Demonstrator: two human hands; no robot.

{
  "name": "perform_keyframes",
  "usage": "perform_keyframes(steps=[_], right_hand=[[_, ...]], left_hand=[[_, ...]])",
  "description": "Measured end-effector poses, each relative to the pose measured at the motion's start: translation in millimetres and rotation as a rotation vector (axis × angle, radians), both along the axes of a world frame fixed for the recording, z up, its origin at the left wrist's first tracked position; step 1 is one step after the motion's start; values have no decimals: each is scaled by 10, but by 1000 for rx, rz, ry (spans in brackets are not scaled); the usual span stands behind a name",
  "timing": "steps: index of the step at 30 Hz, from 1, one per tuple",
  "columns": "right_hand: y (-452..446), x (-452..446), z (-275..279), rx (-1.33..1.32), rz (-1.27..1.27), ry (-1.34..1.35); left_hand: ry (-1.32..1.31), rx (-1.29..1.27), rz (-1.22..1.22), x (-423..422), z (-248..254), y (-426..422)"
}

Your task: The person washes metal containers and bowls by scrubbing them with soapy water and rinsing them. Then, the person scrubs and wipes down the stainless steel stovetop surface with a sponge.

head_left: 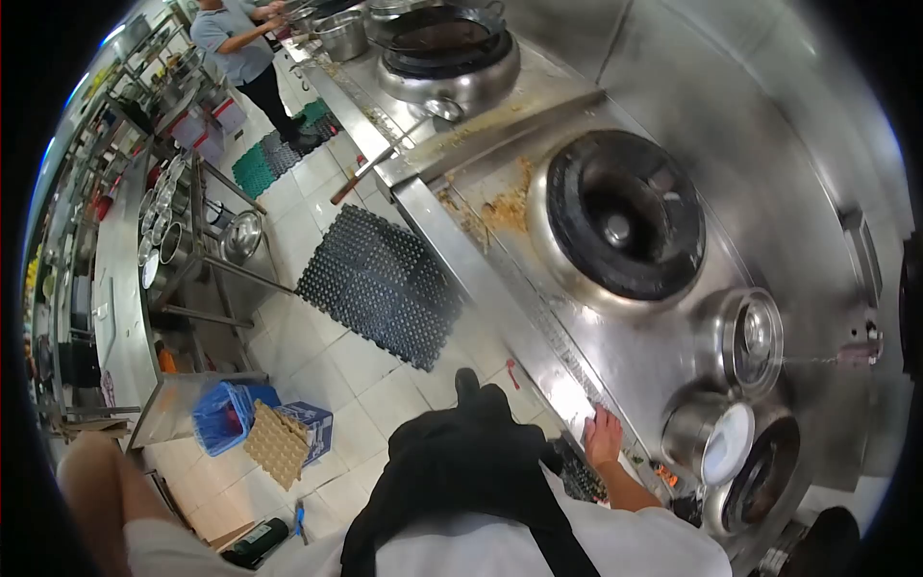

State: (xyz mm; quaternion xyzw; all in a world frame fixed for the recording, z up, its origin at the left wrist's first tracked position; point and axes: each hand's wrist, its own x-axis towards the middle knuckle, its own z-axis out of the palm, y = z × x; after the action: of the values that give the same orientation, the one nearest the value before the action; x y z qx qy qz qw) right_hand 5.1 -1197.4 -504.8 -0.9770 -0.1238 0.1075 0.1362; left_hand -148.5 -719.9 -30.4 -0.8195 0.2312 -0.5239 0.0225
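My right hand rests on the front edge of the steel cooking range, its fingers laid over the rim and nothing seen in them. Close to it on the range stands a metal pot with a white bowl-like piece tilted against its side. Behind those is a round pot with a glass-like lid. Only my bent left arm shows at the lower left; the left hand is out of view.
A black-ringed wok burner has food scraps beside it. A ladle juts over the range edge. A black mat, blue-lined bin and egg tray are on the floor. Another person stands at the far end.
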Motion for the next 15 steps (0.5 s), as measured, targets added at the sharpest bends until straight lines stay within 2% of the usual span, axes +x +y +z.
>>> perform_keyframes(steps=[3, 5, 6, 7, 8, 9, 10, 11, 12, 13, 14, 15], right_hand=[[392, 363, -30, 43, 62, -94], [874, 715, 68, 141, 81, -181], [1135, 903, 87, 220, 59, -173], [1439, 1088, 155, 286, 59, -218], [1685, 1270, 86, 336, 61, -232], [1956, 1464, 21, 401, 73, -207], [2279, 1630, 28, 489, 58, -182], [2617, 1794, 56, 546, 42, -79], [2959, 1929, 80, 601, 17, 23], [3302, 2062, 78, 658, 41, 69], [3627, 2174, 72, 714, 65, 113], [3932, 2281, 55, 743, 88, 165]], left_hand=[[-12, -125, 24, 183, 7, 293], [24, -442, 110, 424, -355, 622], [87, -819, 184, 725, -752, 851], [146, -1299, 180, 1193, -1278, 1134], [-88, -1656, -155, 1904, -1967, 1391], [113, -1915, -155, 2241, -2714, 1672], [503, -1849, -17, 2533, -3197, 1554], [707, -2032, 52, 2848, -3631, 1584], [762, -2271, -141, 3056, -4064, 1655], [844, -2189, 187, 3318, -4392, 1686], [902, -2085, 283, 3483, -4690, 1768], [913, -2225, 321, 3655, -4891, 1844]])
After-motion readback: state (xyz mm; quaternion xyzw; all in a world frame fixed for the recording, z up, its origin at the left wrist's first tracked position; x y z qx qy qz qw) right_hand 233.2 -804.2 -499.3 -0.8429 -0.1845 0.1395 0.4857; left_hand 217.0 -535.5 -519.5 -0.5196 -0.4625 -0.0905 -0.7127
